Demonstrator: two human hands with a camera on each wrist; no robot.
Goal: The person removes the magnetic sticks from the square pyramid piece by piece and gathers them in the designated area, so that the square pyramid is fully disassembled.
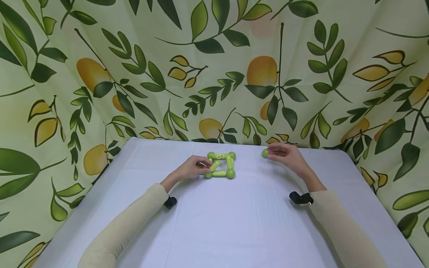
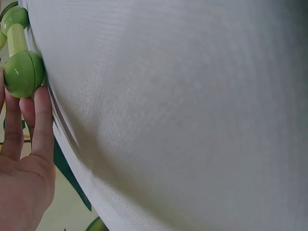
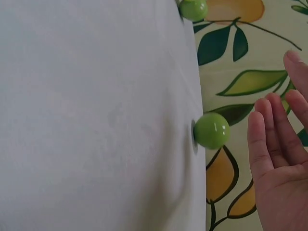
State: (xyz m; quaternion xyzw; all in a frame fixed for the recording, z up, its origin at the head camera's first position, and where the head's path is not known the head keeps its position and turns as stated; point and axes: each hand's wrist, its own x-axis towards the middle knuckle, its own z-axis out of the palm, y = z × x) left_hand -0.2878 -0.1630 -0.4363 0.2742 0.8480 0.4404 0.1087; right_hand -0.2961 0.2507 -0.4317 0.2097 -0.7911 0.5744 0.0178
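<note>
A square frame [image 1: 219, 173] of light green rods with darker green balls at its corners lies near the table's far edge. At its near left corner, my left hand [image 1: 191, 167] holds the green ball [image 2: 21, 74] between thumb and fingers. One rod [image 1: 215, 165] slants up from that corner; its far end looks free. To the right of the frame rests a loose green ball [image 1: 265, 153]. My right hand [image 1: 286, 154] hovers over this ball, fingers fairly straight. In the right wrist view there is a gap between the fingertips and the loose ball [image 3: 212, 131].
A white cloth covers the table [image 1: 228, 223]. Behind it and at both sides hangs a curtain [image 1: 214, 74] printed with leaves and orange fruit. Black wrist cameras [image 1: 171, 202] sit at the cuffs of both beige sleeves.
</note>
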